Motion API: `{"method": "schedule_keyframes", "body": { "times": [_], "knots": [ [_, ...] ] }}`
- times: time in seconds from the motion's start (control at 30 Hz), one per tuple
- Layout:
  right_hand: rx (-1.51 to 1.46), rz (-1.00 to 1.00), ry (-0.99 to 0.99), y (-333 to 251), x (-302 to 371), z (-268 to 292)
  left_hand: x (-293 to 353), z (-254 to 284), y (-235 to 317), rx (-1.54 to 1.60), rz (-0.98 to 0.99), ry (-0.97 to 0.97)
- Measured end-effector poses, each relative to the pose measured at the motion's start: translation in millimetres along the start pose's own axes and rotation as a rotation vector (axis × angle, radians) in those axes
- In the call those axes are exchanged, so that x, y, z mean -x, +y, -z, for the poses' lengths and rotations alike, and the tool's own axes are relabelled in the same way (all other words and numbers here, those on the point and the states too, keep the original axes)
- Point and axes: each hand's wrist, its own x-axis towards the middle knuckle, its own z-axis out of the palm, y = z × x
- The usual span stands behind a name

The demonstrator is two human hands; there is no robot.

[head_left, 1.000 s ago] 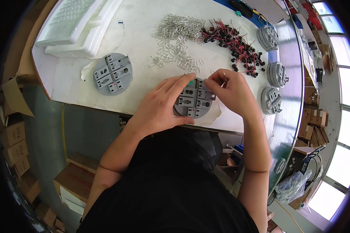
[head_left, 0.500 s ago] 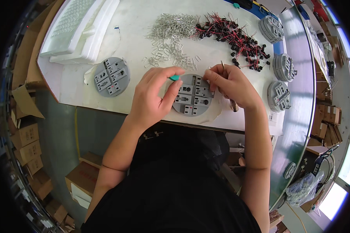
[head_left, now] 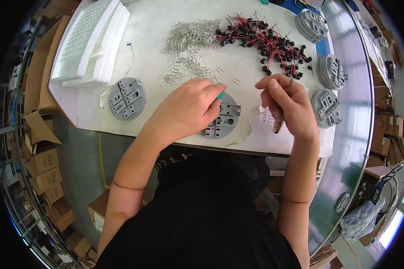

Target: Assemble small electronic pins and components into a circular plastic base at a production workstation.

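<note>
My left hand [head_left: 191, 101] is closed, pinching a small green piece [head_left: 220, 95] between thumb and fingers. It hovers over a round grey plastic base [head_left: 229, 127] with raised blocks and slots, hiding much of its left side. To the right of that base, my right hand [head_left: 289, 103] is curled around a slim metal tool [head_left: 278, 126], possibly tweezers; its tail end sticks out below the palm. A single U-shaped wire piece [head_left: 236, 81] lies on the table between the hands. Another round grey base [head_left: 127, 98] rests to the left.
Beyond my hands lie a heap of U-shaped wire pieces [head_left: 188, 38] and a pile of black parts with red leads [head_left: 274, 42]. White foam trays [head_left: 90, 45] stand at the left. Several stacked grey bases [head_left: 330, 74] line the right edge, beside a printed paper [head_left: 262, 123].
My left hand has moved right and over the base with the green piece. My right hand has drawn away from the base to the right, and a lone wire piece now shows between them.
</note>
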Motion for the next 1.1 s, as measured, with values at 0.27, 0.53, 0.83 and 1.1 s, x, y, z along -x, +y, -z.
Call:
{"method": "schedule_keyframes", "body": {
  "times": [0.27, 0.53, 0.83, 1.1],
  "knots": [
    [0.090, 0.090, 0.124, -16, 17, 23, -11, 6, 8, -0.116, 0.046, -0.154],
    [0.298, 0.190, 0.304, -8, 12, 35, -8, -2, 7, -0.149, 0.021, -0.143],
    [1.038, 0.182, 0.481, 29, -31, 15, 16, -17, 1, -0.225, 0.001, -0.002],
    [0.069, 0.011, 0.284, -16, 37, -9, 13, 2, 21, 0.085, -0.093, 0.391]
  ]
}}
